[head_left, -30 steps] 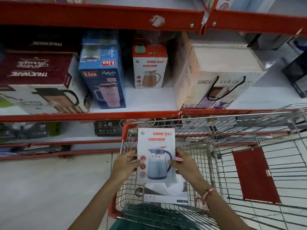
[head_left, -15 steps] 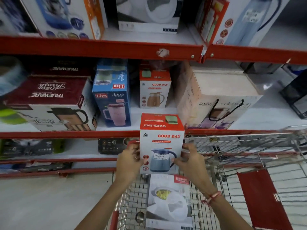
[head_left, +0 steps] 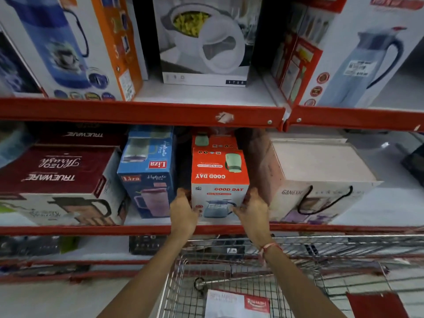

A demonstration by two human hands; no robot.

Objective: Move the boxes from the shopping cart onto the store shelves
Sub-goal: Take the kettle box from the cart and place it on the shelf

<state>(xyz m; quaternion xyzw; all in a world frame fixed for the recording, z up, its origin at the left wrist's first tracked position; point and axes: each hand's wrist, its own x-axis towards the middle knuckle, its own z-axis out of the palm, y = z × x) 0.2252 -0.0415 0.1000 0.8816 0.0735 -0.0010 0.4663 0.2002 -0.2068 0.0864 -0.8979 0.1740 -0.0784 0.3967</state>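
A white and orange Good Day kettle box [head_left: 219, 177] stands on the middle shelf [head_left: 137, 229], in front of a second Good Day box [head_left: 214, 141]. My left hand [head_left: 183, 211] presses its left side and my right hand [head_left: 252, 208] its right side, both low on the front corners. Below, the wire shopping cart [head_left: 229, 271] holds a white box with a red label [head_left: 236, 304] lying flat.
A blue Liza box [head_left: 146, 171] stands just left of the Good Day box and a pale Ganesh box with a cord handle [head_left: 316, 180] just right. A maroon Trueware box [head_left: 57, 180] is further left. The upper shelf [head_left: 142, 111] carries larger boxes.
Both hands lifted the Good Day box out of the cart and carried it up and forward onto the middle shelf, between the Liza and Ganesh boxes. My view tilted upward.
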